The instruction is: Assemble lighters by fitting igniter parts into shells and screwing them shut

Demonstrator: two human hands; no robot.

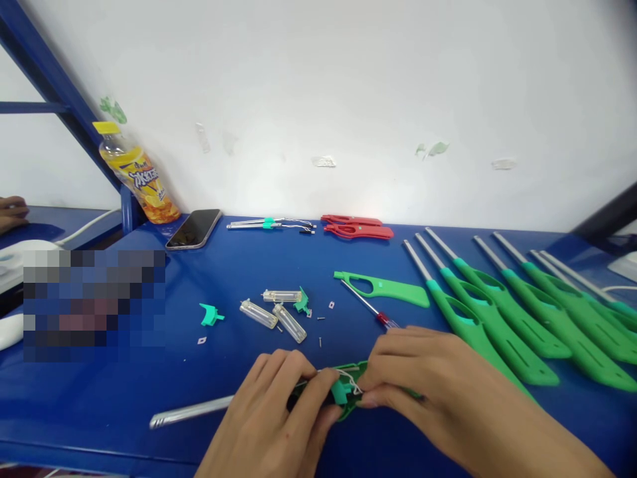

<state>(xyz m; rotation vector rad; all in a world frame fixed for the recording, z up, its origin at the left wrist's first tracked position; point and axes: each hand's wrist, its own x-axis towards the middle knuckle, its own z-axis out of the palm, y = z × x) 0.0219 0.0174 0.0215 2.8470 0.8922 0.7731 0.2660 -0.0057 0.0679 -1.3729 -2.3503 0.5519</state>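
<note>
Head view: left hand (pixel 281 415) curled around green shell (pixel 350 411), near edge of blue surface (pixel 99 405); metal tube (pixel 192 411) sticks out left. Right hand (pixel 428 375) thumb and fingertips pinched on white wire (pixel 355 384) beside teal trigger (pixel 341 392) in shell. Beyond: three clear tanks (pixel 259 313), red-handled screwdriver (pixel 383 318) touching green half (pixel 403 292). Row of green lighters (pixel 522 358) at right; phone (pixel 195 229) beside bottle (pixel 137 174), far left.
</note>
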